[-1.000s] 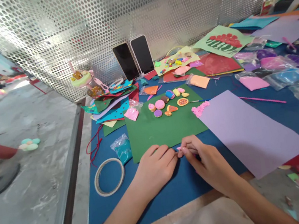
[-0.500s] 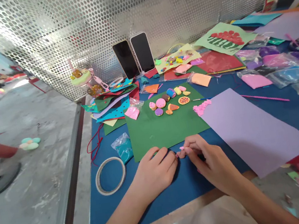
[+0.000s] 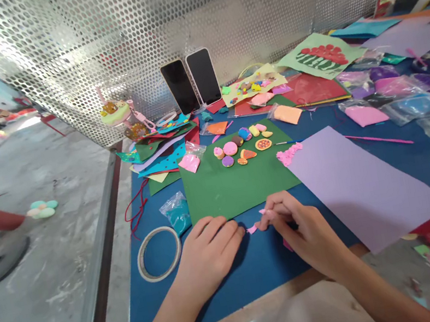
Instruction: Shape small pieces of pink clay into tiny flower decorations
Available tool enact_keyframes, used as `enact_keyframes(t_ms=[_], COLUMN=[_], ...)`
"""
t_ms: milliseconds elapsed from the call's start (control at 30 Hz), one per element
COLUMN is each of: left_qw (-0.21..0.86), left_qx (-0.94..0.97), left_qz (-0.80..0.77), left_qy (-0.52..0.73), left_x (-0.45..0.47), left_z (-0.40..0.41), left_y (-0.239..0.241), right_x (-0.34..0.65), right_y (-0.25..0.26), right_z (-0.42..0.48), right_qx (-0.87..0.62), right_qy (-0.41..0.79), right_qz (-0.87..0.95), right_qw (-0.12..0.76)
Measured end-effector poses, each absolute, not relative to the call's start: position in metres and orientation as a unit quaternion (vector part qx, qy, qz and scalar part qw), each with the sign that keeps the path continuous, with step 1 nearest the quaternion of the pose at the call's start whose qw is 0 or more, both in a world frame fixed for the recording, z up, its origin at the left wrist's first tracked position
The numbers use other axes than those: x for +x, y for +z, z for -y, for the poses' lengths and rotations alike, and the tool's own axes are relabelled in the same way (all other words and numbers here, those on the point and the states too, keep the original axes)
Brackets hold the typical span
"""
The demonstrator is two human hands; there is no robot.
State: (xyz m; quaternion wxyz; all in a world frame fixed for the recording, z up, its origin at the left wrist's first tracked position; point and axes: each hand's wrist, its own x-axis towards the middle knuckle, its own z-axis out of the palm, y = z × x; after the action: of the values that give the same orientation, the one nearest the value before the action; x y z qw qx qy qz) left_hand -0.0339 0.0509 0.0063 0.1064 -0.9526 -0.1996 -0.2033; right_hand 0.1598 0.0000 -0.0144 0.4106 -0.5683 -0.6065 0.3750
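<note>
Right hand [image 3: 301,226] pinching a small pink scrap [image 3: 264,212] between thumb and forefinger, over the blue tabletop [image 3: 237,289].
Left hand [image 3: 209,248] palm-down, fingers bent; cannot tell if it grips anything. Second pink strip [image 3: 252,229] between the hands. Both pieces look light, soft, probably easily torn or crushed; best held lightly at an edge. Beyond: green sheet [image 3: 221,193], then crumpled pink bits [image 3: 291,154] at the lavender sheet's [image 3: 361,185] far corner.
</note>
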Motion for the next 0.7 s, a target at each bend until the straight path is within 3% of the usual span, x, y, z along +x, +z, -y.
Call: enact_keyframes(t_ms=[200,367,467,700], left_qw=[0.028,-0.252,-0.363,-0.477], left_qx=[-0.931,-0.805,-0.734,-0.638], left_qz=[0.26,0.438,0.473,0.461], left_qy=[-0.256,-0.31,-0.327,-0.39], left_x=[-0.031,-0.024,-0.024,-0.024], left_z=[-0.05,-0.049,-0.052,-0.049], left_y=[0.004,0.005,0.004,0.01], right_x=[0.158,0.159,0.164,0.162], right_y=[-0.013,-0.014,-0.015,-0.007], right_z=[-0.002,-0.001,0.001,-0.001], right_qx=[-0.566,-0.562,-0.555,-0.557], right_qy=[0.369,0.333,0.308,0.356], right_qz=[0.62,0.668,0.687,0.608], right_qw=[0.399,0.357,0.353,0.44])
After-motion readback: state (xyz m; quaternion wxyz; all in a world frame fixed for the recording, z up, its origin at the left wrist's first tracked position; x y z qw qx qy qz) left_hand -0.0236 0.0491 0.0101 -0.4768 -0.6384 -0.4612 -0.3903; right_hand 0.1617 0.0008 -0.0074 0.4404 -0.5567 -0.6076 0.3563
